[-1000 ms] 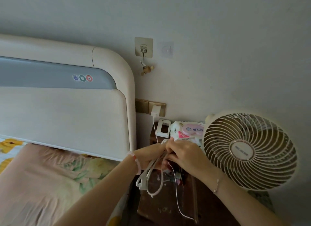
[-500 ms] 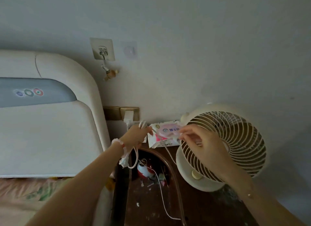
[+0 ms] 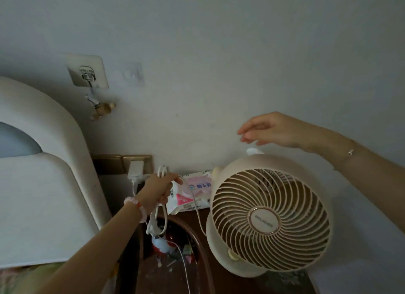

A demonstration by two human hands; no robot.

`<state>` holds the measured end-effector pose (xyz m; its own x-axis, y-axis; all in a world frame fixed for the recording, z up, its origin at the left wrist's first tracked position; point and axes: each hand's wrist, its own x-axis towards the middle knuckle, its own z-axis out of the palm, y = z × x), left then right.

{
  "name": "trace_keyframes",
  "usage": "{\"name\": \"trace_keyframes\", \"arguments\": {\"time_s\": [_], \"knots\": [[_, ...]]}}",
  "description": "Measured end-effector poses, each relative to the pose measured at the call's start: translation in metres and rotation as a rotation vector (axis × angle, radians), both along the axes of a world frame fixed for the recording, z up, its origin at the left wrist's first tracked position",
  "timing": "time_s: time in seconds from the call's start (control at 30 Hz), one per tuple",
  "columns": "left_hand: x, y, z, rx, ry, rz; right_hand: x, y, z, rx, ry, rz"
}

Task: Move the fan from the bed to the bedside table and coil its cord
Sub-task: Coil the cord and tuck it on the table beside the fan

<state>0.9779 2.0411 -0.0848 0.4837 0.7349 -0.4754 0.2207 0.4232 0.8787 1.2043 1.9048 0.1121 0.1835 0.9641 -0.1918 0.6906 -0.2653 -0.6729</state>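
Since half a second ago the right hand (image 3: 278, 129) has let go of the cord (image 3: 161, 206) and risen above the fan (image 3: 269, 217), fingers spread and empty, likely reaching for the top knob to steady or turn it. Left hand (image 3: 158, 189) is clenched around the gathered loops, so the coil cannot spring apart; loose ends hang below the fist. One strand runs slack to the fan's base. Fan stands upright on the dark desk (image 3: 219, 280), beside a wipes pack (image 3: 192, 193) against the wall. Judging by this, only tidying the coil remains.
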Motion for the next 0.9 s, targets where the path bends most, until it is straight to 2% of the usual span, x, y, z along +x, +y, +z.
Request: {"name": "trace_keyframes", "arguments": {"time_s": [0.13,0.23,0.5,0.57,0.67,0.77,0.9], "knots": [[0.009,-0.009,0.009,-0.093,-0.100,-0.039,0.018,0.045,-0.036,-0.201,0.023,0.183],[0.023,-0.015,0.014,-0.142,-0.109,-0.002,0.026,0.069,-0.063,-0.350,0.033,0.312],[0.025,-0.020,-0.004,-0.122,-0.139,0.135,0.018,0.104,-0.117,-0.621,-0.066,0.591],[0.018,-0.021,-0.011,-0.139,-0.153,0.169,0.019,0.105,-0.122,-0.719,-0.010,0.582],[0.011,-0.020,-0.021,-0.166,-0.178,0.209,0.026,0.107,-0.130,-0.881,0.208,0.509],[0.012,-0.016,-0.025,-0.183,-0.190,0.210,0.030,0.105,-0.129,-0.939,0.315,0.484],[0.015,-0.007,-0.026,-0.177,-0.208,0.144,0.021,0.103,-0.122,-0.845,0.147,0.612]]}}
